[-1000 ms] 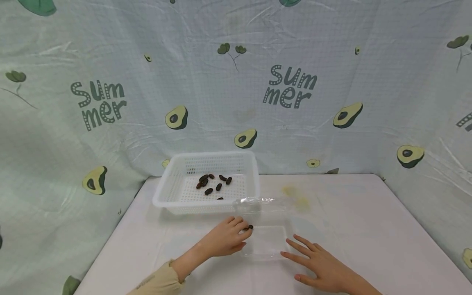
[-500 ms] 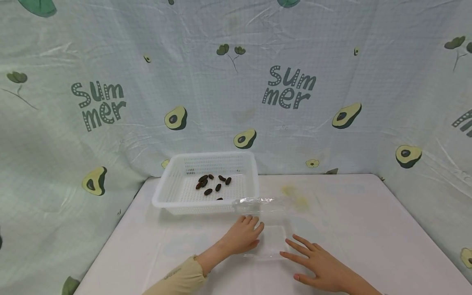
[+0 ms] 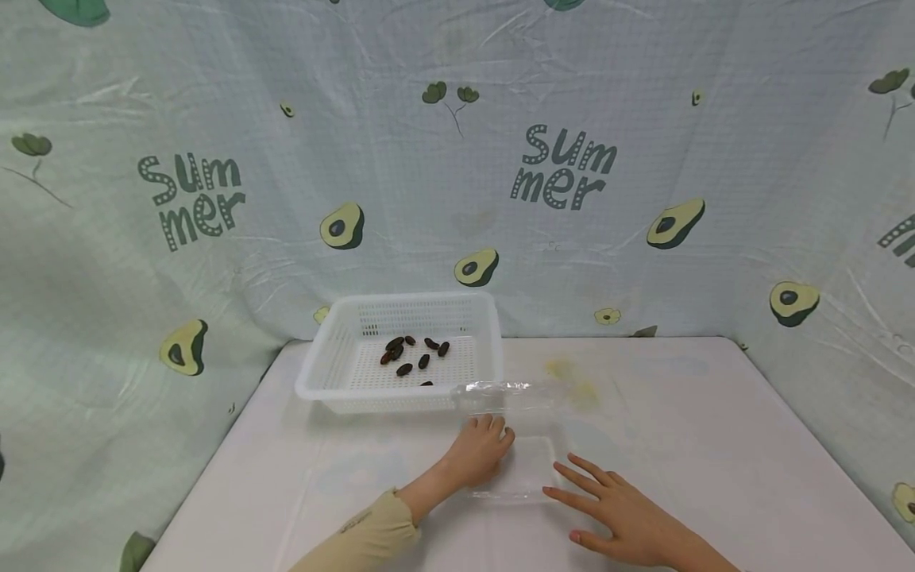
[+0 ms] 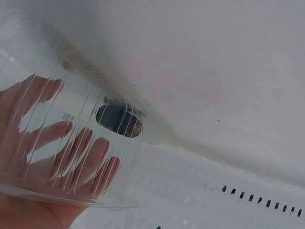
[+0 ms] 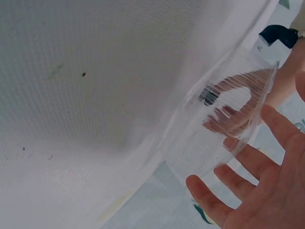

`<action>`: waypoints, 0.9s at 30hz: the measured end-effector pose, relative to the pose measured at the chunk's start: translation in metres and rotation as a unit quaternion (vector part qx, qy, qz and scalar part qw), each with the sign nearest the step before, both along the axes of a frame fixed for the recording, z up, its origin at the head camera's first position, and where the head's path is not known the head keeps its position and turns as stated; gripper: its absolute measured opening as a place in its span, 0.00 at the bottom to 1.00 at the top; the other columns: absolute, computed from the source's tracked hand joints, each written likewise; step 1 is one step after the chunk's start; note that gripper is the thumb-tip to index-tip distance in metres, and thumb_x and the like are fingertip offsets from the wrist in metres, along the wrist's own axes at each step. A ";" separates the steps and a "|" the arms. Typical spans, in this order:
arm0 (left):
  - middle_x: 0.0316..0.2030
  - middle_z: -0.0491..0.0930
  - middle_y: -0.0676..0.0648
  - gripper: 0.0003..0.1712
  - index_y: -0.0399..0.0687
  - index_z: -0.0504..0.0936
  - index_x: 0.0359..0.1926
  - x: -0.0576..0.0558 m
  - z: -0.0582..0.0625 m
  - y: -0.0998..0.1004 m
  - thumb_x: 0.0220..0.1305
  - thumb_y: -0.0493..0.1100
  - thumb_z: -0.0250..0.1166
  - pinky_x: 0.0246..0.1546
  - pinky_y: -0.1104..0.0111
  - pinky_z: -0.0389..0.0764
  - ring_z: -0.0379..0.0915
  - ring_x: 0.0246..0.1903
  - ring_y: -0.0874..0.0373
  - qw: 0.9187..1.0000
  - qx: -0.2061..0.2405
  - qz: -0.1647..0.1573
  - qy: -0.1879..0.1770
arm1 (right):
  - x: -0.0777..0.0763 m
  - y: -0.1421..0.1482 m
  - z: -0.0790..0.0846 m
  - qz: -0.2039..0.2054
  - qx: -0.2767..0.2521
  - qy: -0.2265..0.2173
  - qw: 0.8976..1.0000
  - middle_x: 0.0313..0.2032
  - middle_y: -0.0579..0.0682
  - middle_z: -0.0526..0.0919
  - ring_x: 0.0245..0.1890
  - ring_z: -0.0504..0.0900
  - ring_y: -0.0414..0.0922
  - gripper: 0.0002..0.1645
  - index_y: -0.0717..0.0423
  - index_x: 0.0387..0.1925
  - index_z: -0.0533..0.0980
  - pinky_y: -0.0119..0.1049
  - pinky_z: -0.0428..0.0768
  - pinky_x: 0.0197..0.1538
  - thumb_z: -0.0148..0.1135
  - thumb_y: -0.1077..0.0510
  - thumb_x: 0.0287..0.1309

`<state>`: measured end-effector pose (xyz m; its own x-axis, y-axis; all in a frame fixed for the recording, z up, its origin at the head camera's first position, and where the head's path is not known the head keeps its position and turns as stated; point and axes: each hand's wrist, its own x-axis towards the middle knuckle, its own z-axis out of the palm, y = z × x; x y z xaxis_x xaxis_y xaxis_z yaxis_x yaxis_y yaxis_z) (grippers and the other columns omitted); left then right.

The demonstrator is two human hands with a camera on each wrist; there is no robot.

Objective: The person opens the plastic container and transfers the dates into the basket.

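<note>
A clear plastic box (image 3: 532, 469) with its lid folded back lies on the table. My left hand (image 3: 475, 454) reaches into its left part. Seen through the ribbed wall in the left wrist view, the fingers (image 4: 97, 155) are relaxed and apart, with a dark oval date (image 4: 118, 119) just beyond their tips. The same date (image 5: 208, 95) shows through the plastic in the right wrist view; in the head view the left hand hides it. My right hand (image 3: 622, 508) spreads its fingers at the right edge of the box, fingertips right by the wall.
Behind the box and to its left stands a white perforated basket (image 3: 336, 395) with several dark dates (image 3: 404, 369) scattered on its floor. The raised clear lid (image 3: 507, 395) overlaps the basket's front right corner. A printed sheet (image 3: 400, 143) hangs behind the white table (image 3: 686, 445).
My left hand has moved right, from the box's left edge to inside it, carrying a date that now lies off its fingertips. My right hand has stayed in place.
</note>
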<state>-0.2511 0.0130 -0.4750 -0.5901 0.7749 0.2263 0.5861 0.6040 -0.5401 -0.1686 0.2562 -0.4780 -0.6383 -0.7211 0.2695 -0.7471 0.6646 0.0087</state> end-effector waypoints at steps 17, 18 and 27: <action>0.33 0.75 0.54 0.10 0.62 0.75 0.42 -0.001 -0.005 0.003 0.57 0.47 0.58 0.23 0.74 0.68 0.66 0.32 0.61 0.998 -0.020 0.008 -0.064 | 0.000 0.001 -0.003 0.001 -0.004 0.016 1.000 0.63 0.46 0.64 0.61 0.60 0.50 0.33 0.34 0.62 0.60 0.45 0.74 0.40 0.55 0.41 0.54; 0.32 0.75 0.55 0.10 0.62 0.75 0.41 -0.001 -0.005 0.002 0.56 0.47 0.59 0.23 0.75 0.68 0.66 0.32 0.61 0.998 -0.018 0.002 -0.063 | 0.000 0.001 -0.003 0.002 -0.005 0.017 1.000 0.63 0.46 0.64 0.61 0.60 0.50 0.33 0.34 0.62 0.60 0.45 0.74 0.40 0.55 0.41 0.53; 0.34 0.72 0.54 0.10 0.59 0.74 0.39 -0.004 -0.004 0.001 0.54 0.42 0.60 0.23 0.77 0.72 0.68 0.33 0.63 0.995 -0.016 -0.051 -0.082 | 0.000 0.001 -0.001 0.006 -0.009 0.015 1.000 0.63 0.45 0.63 0.61 0.61 0.51 0.33 0.34 0.62 0.60 0.46 0.75 0.40 0.55 0.42 0.53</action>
<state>-0.2546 0.0142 -0.4792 -0.5343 0.8384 0.1075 0.7261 0.5203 -0.4495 -0.1683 0.2568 -0.4794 -0.6207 -0.7240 0.3008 -0.7552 0.6552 0.0186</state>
